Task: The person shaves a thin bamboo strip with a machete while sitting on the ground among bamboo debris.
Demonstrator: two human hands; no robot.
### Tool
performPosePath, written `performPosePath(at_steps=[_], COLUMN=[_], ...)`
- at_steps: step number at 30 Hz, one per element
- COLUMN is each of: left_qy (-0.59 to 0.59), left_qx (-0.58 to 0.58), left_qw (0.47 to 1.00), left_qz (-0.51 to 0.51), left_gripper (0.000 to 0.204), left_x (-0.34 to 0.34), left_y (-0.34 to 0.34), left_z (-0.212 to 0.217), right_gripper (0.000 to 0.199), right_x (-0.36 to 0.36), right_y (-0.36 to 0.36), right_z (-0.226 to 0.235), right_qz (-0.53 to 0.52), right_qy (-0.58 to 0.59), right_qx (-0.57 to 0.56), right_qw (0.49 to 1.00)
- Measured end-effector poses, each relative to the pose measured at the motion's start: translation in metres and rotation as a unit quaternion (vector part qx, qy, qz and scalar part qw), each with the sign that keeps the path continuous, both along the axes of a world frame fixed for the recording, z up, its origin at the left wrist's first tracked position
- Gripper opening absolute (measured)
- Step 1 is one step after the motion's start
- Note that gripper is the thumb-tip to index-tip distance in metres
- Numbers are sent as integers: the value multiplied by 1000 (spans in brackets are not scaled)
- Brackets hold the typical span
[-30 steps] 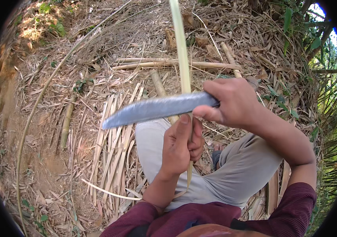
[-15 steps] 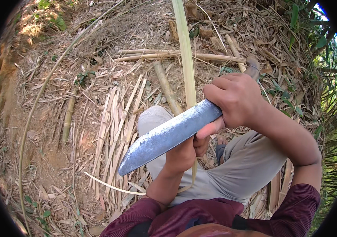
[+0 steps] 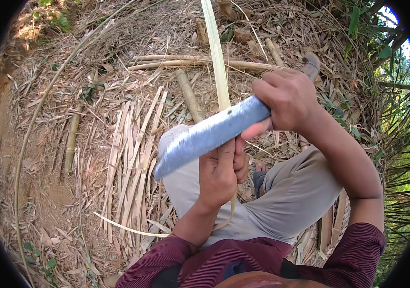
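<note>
My right hand (image 3: 286, 100) is closed round the handle of a large machete (image 3: 212, 132), whose broad grey blade points down to the left. The thumb lies stretched along the blade near the handle. A long pale bamboo strip (image 3: 218, 67) runs from the top of the view down behind the blade. Just below the blade, my left hand (image 3: 221, 173) is closed on this strip, its fingertips partly hidden. A thin pale tail of bamboo (image 3: 130, 229) comes out under the left hand and curves to the left over my lap.
Several split bamboo strips (image 3: 130, 158) lie on the leaf-strewn ground at my left. Cut bamboo pieces (image 3: 189, 96) lie ahead, with a short pole (image 3: 72, 139) farther left. A long thin stem (image 3: 39, 108) arcs along the left side. Green plants (image 3: 402, 158) border the right.
The machete blade has risen at its tip and lies a little less steeply. My left hand now shows more below the blade. The whole view has shifted slightly.
</note>
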State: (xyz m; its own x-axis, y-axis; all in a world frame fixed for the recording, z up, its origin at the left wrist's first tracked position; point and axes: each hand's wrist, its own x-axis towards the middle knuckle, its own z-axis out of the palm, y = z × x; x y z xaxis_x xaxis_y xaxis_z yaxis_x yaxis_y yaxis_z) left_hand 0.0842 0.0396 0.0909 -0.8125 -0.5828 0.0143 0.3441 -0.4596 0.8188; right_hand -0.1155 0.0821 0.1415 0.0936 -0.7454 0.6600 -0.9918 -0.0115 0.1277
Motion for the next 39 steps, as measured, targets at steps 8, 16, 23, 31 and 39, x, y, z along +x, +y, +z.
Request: performPosePath(at_steps=[8,16,23,31,39], left_qy=[-42,-109,-121,-77,-87], left_qx=[24,-56,-108,15,29], left_qw=[993,987,983,985,979], left_qz=[-111,-100,-85,-155,-181], left_gripper=[38,38,36,43,44], left_x=[9,43,57,46,50], left_y=[17,17,20,-13,-7], left_z=[-27,-33,-62,-49,-52], right_gripper=[74,80,84,64,31], right_x=[-48,-81,-92,-12,15], right_y=[17,17,36,12,6], right_z=[-2,-2,-6,18,2], right_qz=[-231,-256,-265,-18,10], right_qy=[-202,-98,-373,-669,-632], right_qx=[38,-59,-117,43,95], right_qw=[951,960,882,741,769])
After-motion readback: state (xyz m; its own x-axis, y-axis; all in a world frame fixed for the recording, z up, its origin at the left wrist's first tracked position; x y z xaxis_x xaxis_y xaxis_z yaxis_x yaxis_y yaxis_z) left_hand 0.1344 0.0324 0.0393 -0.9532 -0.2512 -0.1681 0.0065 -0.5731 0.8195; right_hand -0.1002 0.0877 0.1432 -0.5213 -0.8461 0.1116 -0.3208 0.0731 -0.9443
